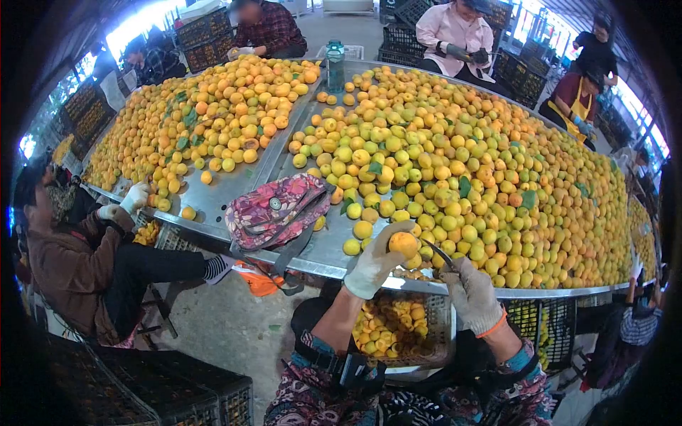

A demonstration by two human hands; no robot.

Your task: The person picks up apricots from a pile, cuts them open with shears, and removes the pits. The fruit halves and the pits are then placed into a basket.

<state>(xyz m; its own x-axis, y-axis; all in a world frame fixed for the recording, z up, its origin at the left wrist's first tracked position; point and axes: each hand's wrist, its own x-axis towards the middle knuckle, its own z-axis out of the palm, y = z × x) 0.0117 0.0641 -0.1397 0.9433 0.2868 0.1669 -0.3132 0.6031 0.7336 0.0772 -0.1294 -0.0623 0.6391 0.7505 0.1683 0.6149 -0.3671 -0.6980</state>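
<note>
Fruit held up to the shears

Fruit (403, 245), one orange-yellow piece, round, raised just above the near edge of the tabletop (227, 188). Left hand (371, 268), in a pale work glove, is clamped around it from below and behind, with the top of the fruit left bare. Right hand (472, 295), gloved in grey with an orange cuff, is wrapped around the grips of a pair of shears (442, 255). The blades point at the fruit and their tip is just beside it; I cannot tell whether they touch. The two hands are near each other but apart.

Step in hand, as I read it: trimming or checking this one piece with the shears. The next move would need the blade tip set close at the stem end without nicking the skin, and the left hand holding the fruit steady.

Directly below, a crate (442, 323) holds more of the same fruit. Beyond the hands, a large heap (455, 163) covers the metal surface. A patterned bag (277, 211) lies at the near edge, to the left. A green bottle (334, 65) stands at the far side. A seated person (78, 263) works at the left edge, and others work at the far end.
</note>
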